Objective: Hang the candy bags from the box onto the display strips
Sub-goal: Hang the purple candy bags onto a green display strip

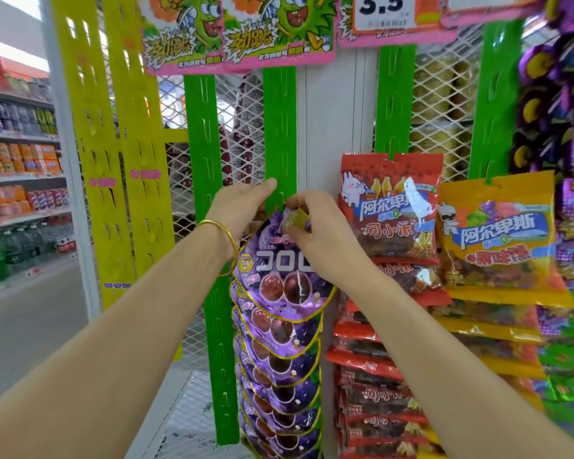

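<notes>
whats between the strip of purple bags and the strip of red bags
Head view: only the bare white post stands between the purple bags and red bags; the right hand crosses it.

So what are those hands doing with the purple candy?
A person is hanging a purple grape candy bag on a green plastic display strip. The right hand pinches the bag's top, while the left hand rests on the strip. More purple bags already hang below it.

head cam | faces forward, slightly down | close on display strip (279,134) | single view
</notes>
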Motion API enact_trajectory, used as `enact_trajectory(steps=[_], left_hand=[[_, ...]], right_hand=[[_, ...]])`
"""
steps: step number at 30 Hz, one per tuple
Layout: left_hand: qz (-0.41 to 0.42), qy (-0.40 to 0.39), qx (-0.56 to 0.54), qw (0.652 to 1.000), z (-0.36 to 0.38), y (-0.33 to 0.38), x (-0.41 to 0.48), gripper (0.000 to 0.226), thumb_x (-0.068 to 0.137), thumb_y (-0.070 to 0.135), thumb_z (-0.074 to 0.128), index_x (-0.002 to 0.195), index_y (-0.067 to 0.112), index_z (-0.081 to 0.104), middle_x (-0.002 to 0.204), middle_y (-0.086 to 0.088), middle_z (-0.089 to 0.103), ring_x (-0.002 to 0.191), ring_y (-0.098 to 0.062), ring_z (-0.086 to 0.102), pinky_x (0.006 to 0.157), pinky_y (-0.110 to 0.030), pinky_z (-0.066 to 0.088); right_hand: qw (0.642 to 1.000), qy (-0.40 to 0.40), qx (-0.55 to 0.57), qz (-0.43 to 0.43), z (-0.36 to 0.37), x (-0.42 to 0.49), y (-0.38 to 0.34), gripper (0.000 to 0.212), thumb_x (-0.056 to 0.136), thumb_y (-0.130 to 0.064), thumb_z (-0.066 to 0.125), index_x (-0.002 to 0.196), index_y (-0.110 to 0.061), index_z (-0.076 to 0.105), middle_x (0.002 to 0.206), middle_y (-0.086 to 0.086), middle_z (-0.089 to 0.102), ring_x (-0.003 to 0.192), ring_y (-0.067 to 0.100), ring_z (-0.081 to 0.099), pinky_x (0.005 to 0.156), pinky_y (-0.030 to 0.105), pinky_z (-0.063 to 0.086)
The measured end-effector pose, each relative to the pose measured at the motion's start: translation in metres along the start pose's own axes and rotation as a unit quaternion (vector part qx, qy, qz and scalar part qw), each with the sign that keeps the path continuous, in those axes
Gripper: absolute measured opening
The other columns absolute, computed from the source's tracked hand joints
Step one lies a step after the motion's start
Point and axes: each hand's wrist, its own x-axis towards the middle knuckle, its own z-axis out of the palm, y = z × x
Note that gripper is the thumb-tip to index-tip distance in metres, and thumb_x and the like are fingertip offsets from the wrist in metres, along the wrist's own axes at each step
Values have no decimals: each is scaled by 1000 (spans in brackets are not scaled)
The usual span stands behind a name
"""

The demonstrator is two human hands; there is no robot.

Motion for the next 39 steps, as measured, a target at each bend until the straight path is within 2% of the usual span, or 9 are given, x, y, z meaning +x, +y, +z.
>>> enact_trajectory(steps=[3,11,16,20,28,31,33,35,39], left_hand=[[9,-12,-8,1000,-5,-12,-8,16,91,24,57,77,17,58,70,1,55,62,-10,51,60,-19,44],[238,116,109,958,-12,-66,-93,23,83,2,59,95,22,59,93,13,60,81,0,54,71,-9,42],[105,-83,144,981,12,-165,-191,24,80,8,57,89,30,61,89,11,61,77,-4,56,71,-17,45],[-48,-274,244,929,27,-242,-246,29,82,-7,54,93,18,63,98,-3,63,73,2,51,66,-3,37],[-101,-405,336,844,37,-287,-271,19,85,2,56,101,7,66,101,-4,59,90,-15,58,71,1,33],[-123,-402,343,840,37,-294,-268,19,86,3,55,100,9,66,101,-1,60,89,-12,58,69,2,34],[-138,-400,345,838,37,-296,-267,19,86,3,55,100,9,66,102,-2,62,91,-12,59,69,0,35],[-148,-402,352,832,36,-298,-266,19,86,4,55,101,10,66,102,-2,64,94,-13,60,72,-7,39],[-164,-405,350,829,33,-299,-265,18,88,8,54,100,15,65,101,1,64,94,-10,60,73,-5,40]], right_hand=[[999,-6,-38,-4,4,-7,2,33,88,1,53,120,-4,49,121,13,46,110,26,47,88,17,29],[994,94,-36,-50,-9,-83,-8,41,79,10,50,116,-8,55,111,5,50,102,19,51,87,27,41],[994,-62,56,65,12,-203,42,20,85,-4,54,100,-15,62,95,-7,56,82,4,55,73,13,43],[904,-295,54,304,54,-306,118,12,91,-8,55,101,-8,61,93,3,62,72,14,62,64,22,47],[712,-457,87,527,143,-493,187,13,87,-16,62,76,-13,55,67,3,51,55,13,47,47,20,43],[688,-524,104,491,156,-534,177,16,85,-9,66,99,-2,63,73,-7,49,67,5,55,76,31,50],[671,-600,138,412,169,-538,166,30,86,-7,63,116,-5,62,91,-2,61,76,-7,59,75,18,45],[659,-676,118,307,183,-536,157,41,90,-14,58,131,-14,52,125,7,56,111,13,54,86,24,41],[613,-780,-11,126,191,-539,156,48,99,-33,41,144,-23,28,137,17,37,118,35,45,87,41,41]])
